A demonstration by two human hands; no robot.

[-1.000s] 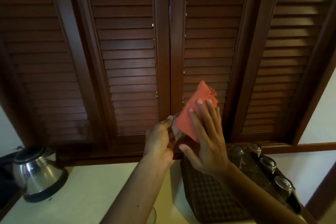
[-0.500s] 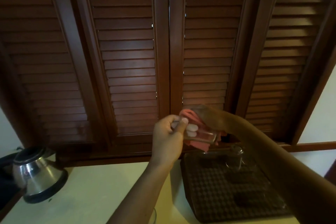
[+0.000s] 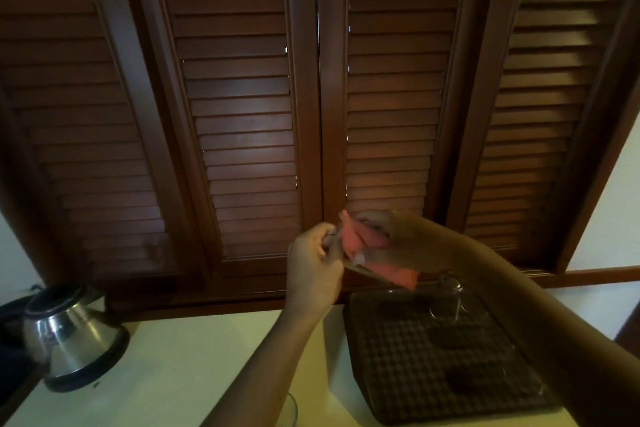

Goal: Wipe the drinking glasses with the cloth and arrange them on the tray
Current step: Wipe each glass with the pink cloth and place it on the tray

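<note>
My left hand grips the base end of a clear drinking glass, held tilted in the air in front of the shutters. My right hand presses a pink-orange cloth around and into that glass; the cloth hangs down to the lower right. Below them lies a dark brown woven tray on the counter. Clear glasses stand along the tray's right side, one at its far end; my right forearm hides most of them.
A steel electric kettle stands at the counter's left. The rim of another glass shows at the bottom edge by my left forearm. Dark wooden louvred shutters fill the wall behind the pale counter.
The cloth was spread flat under my right fingers against the glass; now my right hand has turned over and bunched it around the glass. My right forearm now covers the tray's glasses.
</note>
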